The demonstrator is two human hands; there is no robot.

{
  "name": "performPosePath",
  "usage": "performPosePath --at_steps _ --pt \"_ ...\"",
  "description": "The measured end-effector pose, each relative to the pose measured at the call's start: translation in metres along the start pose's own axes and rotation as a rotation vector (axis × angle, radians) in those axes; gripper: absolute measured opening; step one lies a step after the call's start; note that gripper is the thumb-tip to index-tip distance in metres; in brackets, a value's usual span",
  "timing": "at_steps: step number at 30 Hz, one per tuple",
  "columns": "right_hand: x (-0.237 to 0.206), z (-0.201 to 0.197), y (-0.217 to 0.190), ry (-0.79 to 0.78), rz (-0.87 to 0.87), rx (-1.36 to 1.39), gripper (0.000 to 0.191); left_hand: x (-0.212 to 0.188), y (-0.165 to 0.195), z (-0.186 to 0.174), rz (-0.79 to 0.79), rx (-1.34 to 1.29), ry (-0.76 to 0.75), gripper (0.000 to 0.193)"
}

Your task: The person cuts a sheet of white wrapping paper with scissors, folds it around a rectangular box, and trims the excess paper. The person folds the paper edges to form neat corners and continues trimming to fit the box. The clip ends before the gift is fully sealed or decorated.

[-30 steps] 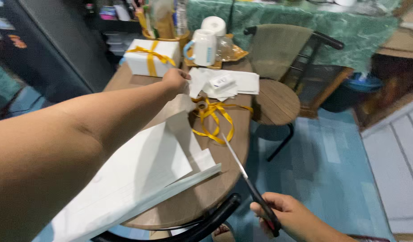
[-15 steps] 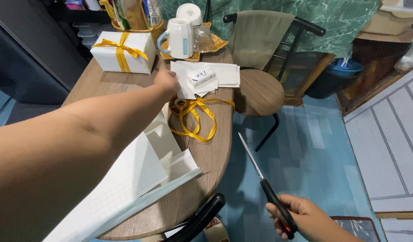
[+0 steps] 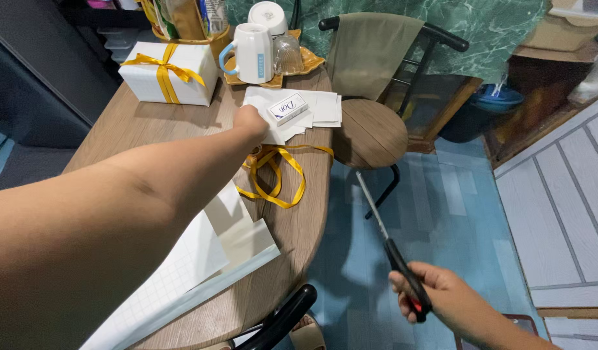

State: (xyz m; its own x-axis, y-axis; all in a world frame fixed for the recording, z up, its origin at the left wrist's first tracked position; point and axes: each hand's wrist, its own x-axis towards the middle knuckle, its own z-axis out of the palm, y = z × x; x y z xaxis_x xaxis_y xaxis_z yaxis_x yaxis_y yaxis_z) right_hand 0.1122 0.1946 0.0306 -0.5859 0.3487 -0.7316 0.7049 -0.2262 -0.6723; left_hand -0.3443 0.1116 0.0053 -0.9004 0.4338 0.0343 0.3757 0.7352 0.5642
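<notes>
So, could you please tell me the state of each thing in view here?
Black-handled scissors: blades closed, held off the table in the right hand.
Left hand: resting on white paper sheets.
White gift box: wrapped, yellow ribbon tied.
Loose yellow ribbon: lying looped.
White mug: upright.

Round wooden table (image 3: 150, 129), left of frame: wrapped gift box (image 3: 169, 74), white papers (image 3: 318, 107), yellow ribbon (image 3: 279, 178), tray (image 3: 309, 63).

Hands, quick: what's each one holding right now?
Left hand: reaches onto white paper sheets; grip cannot be told.
Right hand: closed on black-handled scissors.
</notes>
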Motion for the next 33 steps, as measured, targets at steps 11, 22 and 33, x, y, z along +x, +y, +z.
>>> performPosePath --at_steps 11,22,33 --pt "0.003 -0.013 -0.006 0.056 -0.055 0.006 0.043 -0.003 0.018 -0.004 -0.063 0.003 -0.129 0.082" --pt "-0.007 -0.016 0.011 0.071 0.079 0.129 0.039 0.014 0.009 0.012 0.071 0.052 -0.089 0.073" --pt "-0.010 -0.013 -0.001 0.085 0.068 0.066 0.040 0.016 0.015 0.004 0.160 0.006 -0.072 0.069"
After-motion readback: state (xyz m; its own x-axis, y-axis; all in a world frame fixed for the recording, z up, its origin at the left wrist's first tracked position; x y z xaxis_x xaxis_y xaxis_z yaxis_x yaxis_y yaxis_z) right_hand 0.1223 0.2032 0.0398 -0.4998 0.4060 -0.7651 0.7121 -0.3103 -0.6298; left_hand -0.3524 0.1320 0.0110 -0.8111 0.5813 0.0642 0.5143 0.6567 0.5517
